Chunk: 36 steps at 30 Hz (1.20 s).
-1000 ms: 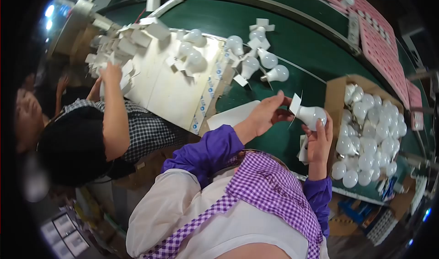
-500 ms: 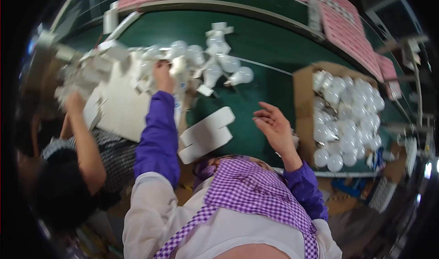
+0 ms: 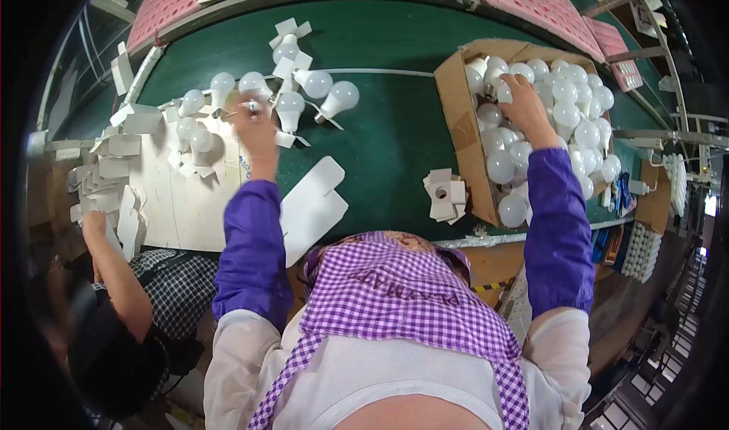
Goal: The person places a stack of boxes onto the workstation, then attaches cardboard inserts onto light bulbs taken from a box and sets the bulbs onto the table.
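Cardboard box (image 3: 462, 119): sitting on the green tabletop (image 3: 387, 126), loaded with white bulbs (image 3: 566, 115).
Right hand (image 3: 529, 113): down in the box toward its far left corner, fingers curled against a bulb; can't really tell if they've got a grip on it.
Left hand (image 3: 258, 138): well left of the box, pretty blurry, right by the loose bulbs (image 3: 315, 85); can't tell if its fingers are open or closed.
Loose bulbs: bunched up left of the box, some with white card pieces (image 3: 283, 67) on them.
Card stack (image 3: 456, 195): just left of the box, near end, top one's got a hole.
Co-worker's hand (image 3: 95, 221): way left of the box, at some folded cards (image 3: 114, 168).
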{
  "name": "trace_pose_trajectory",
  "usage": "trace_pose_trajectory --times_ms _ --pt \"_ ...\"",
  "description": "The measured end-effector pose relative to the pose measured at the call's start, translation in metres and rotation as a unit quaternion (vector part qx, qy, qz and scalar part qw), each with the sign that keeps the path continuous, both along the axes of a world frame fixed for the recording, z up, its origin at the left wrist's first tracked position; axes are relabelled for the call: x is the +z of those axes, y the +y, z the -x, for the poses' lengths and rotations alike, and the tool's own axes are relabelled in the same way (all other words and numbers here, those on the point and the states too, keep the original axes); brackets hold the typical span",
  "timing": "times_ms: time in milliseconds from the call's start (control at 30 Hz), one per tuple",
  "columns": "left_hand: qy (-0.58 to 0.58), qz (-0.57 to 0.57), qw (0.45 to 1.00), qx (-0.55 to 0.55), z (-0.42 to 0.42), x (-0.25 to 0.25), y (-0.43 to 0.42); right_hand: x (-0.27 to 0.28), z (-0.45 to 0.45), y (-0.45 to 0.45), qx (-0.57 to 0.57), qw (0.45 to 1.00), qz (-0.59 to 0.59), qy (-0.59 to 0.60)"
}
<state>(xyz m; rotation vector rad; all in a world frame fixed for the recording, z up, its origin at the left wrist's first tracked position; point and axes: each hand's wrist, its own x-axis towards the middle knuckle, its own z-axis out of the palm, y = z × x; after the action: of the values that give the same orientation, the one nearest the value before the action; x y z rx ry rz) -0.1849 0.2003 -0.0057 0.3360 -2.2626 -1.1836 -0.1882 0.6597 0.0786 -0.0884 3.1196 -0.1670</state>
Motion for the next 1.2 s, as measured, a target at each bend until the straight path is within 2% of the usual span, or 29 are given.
trace_pose_trajectory --times_ms 33,67,100,133,167,200,233,300,400,500,667,767,900,1000,1100,1200 --pt "-0.064 -0.030 0.986 -0.151 -0.026 0.030 0.045 -0.005 0.004 0.005 -0.004 1.000 -0.020 -0.018" --pt "-0.064 -0.067 0.952 -0.291 -0.041 0.021 0.081 -0.010 0.007 0.007 -0.008 0.998 -0.041 -0.036" --pt "0.013 0.093 0.913 -0.398 -0.058 0.029 0.114 -0.014 0.009 0.009 -0.010 0.997 -0.062 -0.052" --pt "0.017 0.062 0.875 -0.480 -0.077 0.025 0.143 -0.014 0.009 0.009 -0.014 0.997 -0.063 -0.049" --pt "-0.016 0.080 0.838 -0.540 -0.094 0.024 0.165 -0.012 0.008 0.008 -0.012 0.997 -0.062 -0.050" --pt "-0.036 0.053 0.820 -0.568 -0.110 0.022 0.185 -0.007 0.006 0.007 -0.011 0.997 -0.061 -0.049" --pt "-0.084 0.072 0.809 -0.578 -0.120 0.023 0.200 -0.003 0.003 0.007 -0.011 0.997 -0.060 -0.048" --pt "-0.132 0.097 0.824 -0.543 -0.128 0.026 0.221 0.004 -0.006 0.008 -0.013 0.999 -0.011 0.041" --pt "-0.059 0.207 0.807 -0.550 -0.134 0.025 0.227 0.039 -0.037 -0.006 -0.021 0.976 0.119 0.179" --pt "-0.082 0.215 0.784 -0.576 -0.147 -0.005 0.242 0.069 -0.076 -0.020 -0.069 0.955 0.225 0.179" --pt "-0.111 0.300 0.765 -0.559 -0.154 -0.012 0.258 0.082 -0.127 -0.023 -0.136 0.911 0.359 0.150" --pt "-0.110 0.333 0.761 -0.546 -0.154 -0.014 0.259 0.087 -0.147 -0.020 -0.162 0.867 0.447 0.151" --pt "-0.118 0.357 0.743 -0.554 -0.150 -0.009 0.259 0.090 -0.169 -0.017 -0.171 0.844 0.473 0.189" --pt "-0.075 0.357 0.734 -0.573 -0.141 -0.011 0.248 0.102 -0.189 -0.016 -0.151 0.825 0.502 0.210" --pt "-0.054 0.390 0.716 -0.576 -0.132 -0.012 0.241 0.114 -0.217 -0.019 -0.135 0.790 0.565 0.196" --pt "-0.047 0.397 0.688 -0.606 -0.113 -0.008 0.220 0.115 -0.239 -0.028 -0.148 0.782 0.579 0.177"
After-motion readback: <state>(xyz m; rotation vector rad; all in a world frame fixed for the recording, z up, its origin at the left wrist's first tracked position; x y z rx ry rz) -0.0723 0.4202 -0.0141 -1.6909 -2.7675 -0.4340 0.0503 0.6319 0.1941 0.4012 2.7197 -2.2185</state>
